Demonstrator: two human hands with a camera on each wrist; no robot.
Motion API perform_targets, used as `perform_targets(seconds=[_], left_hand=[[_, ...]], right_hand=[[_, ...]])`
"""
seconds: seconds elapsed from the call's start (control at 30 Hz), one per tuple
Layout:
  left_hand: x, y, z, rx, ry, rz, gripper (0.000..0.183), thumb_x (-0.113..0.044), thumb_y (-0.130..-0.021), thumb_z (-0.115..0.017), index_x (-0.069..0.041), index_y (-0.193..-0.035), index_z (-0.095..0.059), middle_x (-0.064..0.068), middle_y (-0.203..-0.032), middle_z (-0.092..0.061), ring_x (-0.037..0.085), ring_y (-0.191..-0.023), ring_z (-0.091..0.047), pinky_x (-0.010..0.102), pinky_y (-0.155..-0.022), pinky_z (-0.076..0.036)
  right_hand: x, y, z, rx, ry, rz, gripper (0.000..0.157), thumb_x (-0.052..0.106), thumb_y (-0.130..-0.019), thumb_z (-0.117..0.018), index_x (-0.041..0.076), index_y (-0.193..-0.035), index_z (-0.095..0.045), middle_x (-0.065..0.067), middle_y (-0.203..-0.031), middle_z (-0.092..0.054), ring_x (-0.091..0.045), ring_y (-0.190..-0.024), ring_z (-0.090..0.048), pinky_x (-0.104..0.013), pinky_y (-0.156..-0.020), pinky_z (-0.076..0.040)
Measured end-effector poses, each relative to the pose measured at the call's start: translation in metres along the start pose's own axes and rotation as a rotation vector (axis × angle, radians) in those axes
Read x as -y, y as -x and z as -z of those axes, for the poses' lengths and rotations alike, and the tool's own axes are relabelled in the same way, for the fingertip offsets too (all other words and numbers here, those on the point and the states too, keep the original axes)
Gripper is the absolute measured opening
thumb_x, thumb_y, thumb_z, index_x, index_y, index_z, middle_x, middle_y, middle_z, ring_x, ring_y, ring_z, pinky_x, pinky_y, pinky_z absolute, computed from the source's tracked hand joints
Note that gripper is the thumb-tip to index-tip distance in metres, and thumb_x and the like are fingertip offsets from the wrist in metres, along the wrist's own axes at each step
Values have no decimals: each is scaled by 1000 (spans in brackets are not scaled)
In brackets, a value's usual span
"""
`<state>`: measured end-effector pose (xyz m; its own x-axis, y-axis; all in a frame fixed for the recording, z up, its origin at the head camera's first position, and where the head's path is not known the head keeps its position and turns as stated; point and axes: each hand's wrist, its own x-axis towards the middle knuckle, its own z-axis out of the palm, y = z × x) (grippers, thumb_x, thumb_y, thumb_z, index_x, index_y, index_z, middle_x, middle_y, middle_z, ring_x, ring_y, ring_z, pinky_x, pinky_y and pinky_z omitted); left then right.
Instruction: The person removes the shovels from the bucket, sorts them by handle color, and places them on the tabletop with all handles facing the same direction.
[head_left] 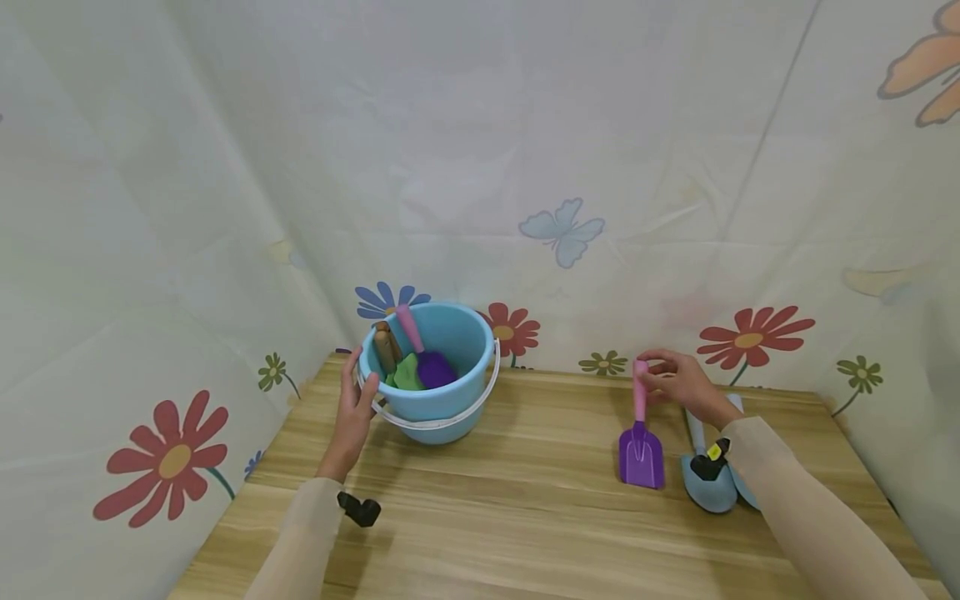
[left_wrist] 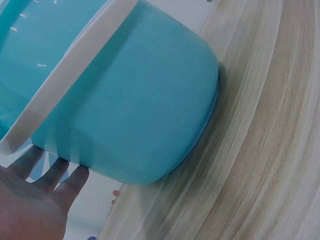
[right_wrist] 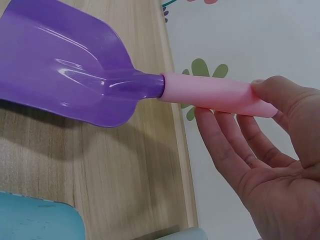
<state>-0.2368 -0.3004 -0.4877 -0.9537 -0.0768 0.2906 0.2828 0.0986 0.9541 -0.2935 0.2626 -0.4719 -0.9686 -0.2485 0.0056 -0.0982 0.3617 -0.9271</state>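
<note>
My right hand (head_left: 678,385) pinches the pink handle (right_wrist: 215,95) of a purple toy shovel (head_left: 641,457) between thumb and fingertips. Its blade points toward me over the wooden table, with a shadow under it in the right wrist view. On the left, the fingers of my left hand (head_left: 354,417) rest fairly straight against the outer side of a light blue bucket (left_wrist: 135,100), thumb near the rim. Inside the bucket are another purple shovel (head_left: 435,369) with a pink handle, a green piece (head_left: 407,375) and brown handles (head_left: 386,346). The bucket's white carry handle (head_left: 442,423) hangs down in front.
Two blue-grey toy shovels (head_left: 711,492) lie on the table at the right, partly hidden under my right wrist and sleeve. The wooden table (head_left: 525,517) ends at a pale curtain (head_left: 450,167) printed with flowers and butterflies, behind and at both sides.
</note>
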Motion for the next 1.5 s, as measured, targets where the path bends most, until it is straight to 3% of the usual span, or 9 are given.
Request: perform_targets(seconds=[0.2, 0.6, 1.33, 1.5], left_hand=[[1, 0, 0, 0, 1, 10, 64, -38, -111, -43, -30, -165, -10, 4, -169, -12, 32, -149, -26, 65, -110, -35], [0, 0, 0, 5, 9, 1, 65, -37, -111, -43, -27, -165, -9, 4, -169, -11, 31, -149, -26, 64, -111, -35], [-1, 0, 0, 0, 3, -1, 66, -38, -111, -44, -27, -165, -10, 4, -169, -11, 32, -149, -26, 65, -110, -35], [0, 0, 1, 4, 6, 3, 64, -39, -110, -44, -32, -165, -11, 3, -169, -10, 32, -149, -25, 64, -111, -35]], right_hand=[[-5, -2, 0, 5, 6, -1, 49, 18, -101, -69, 0, -143, -53, -32, -125, -57, -33, -101, -67, -57, -86, -57], [-13, -1, -4, 60, -14, -41, 51, 19, -102, -67, -1, -145, -47, -35, -129, -51, -35, -99, -68, -56, -85, -58], [-19, 1, -10, 79, -26, -115, 44, 12, -104, -63, -3, -141, -47, -36, -132, -50, -34, -97, -69, -50, -83, -60], [-21, 0, -11, 79, -26, -118, 44, 13, -103, -64, -3, -141, -47, -35, -131, -52, -33, -95, -70, -50, -83, -60]])
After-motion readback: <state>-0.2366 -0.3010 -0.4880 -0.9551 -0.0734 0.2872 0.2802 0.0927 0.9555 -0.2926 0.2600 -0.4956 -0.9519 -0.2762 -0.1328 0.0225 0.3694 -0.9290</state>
